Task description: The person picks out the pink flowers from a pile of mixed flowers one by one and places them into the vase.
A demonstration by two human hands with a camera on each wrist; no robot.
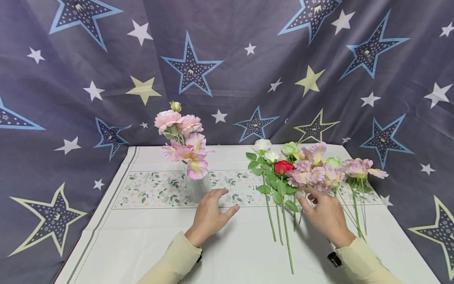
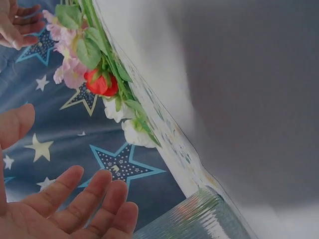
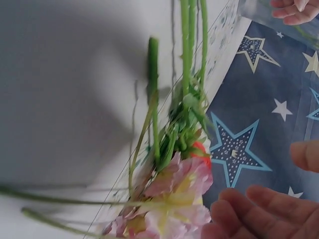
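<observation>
Star-printed cloth (image 1: 234,23) backs a white counter (image 1: 142,240). Ribbed clear vase (image 1: 199,188) holds ruffled pink blooms (image 1: 189,149) beside left grip (image 1: 211,213), thumb and fingers apart. Right grip (image 1: 325,212), likewise parted, is near pale-pink, yellow-throated flowers (image 1: 302,174), lying beside red rose (image 1: 283,167) and white roses (image 1: 262,145).

At my eleven o'clock, a clear ribbed vase (image 1: 198,188) stands upright, holding two pale pink blooms (image 1: 168,120), a small bud (image 1: 175,105) and a ruffled pink-and-yellow flower (image 1: 196,152); my left hand (image 1: 210,213) is just beside it, fingers apart. At my one o'clock, white roses (image 1: 262,145), a red rose (image 1: 284,167), pale green blooms (image 1: 289,148) and ruffled lilac-pink flowers (image 1: 300,173) lie loose, heads toward twelve, stems (image 1: 288,244) roughly toward six, near my right hand (image 1: 325,211).
</observation>
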